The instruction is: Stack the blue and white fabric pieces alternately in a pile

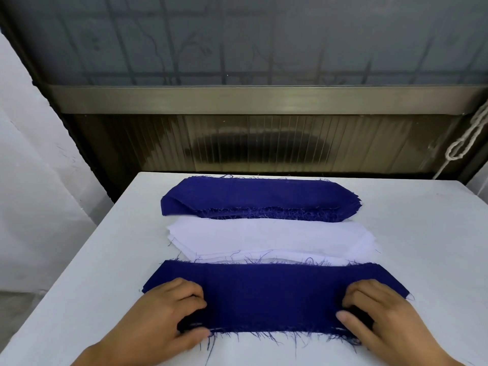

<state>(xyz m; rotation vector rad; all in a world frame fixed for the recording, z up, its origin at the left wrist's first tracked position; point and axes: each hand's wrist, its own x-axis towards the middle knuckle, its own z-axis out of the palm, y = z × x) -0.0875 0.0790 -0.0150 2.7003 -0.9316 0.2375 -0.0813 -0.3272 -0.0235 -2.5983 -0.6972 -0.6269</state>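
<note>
While both hands (169,313) (375,310) seemingly pinch the near blue piece (272,294), white pile (264,237) lies beyond.

A dark blue fabric piece (272,299) with frayed edges lies flat at the near edge, its long side running left to right. Just behind it lies the stack of white pieces (266,237), slightly fanned. Behind that sits the stack of blue pieces (256,198).

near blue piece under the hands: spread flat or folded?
Spread flat. The near blue piece lies as one smooth strip on the table, frayed edges showing front and back. Left hand and right hand grip its ends.
</note>
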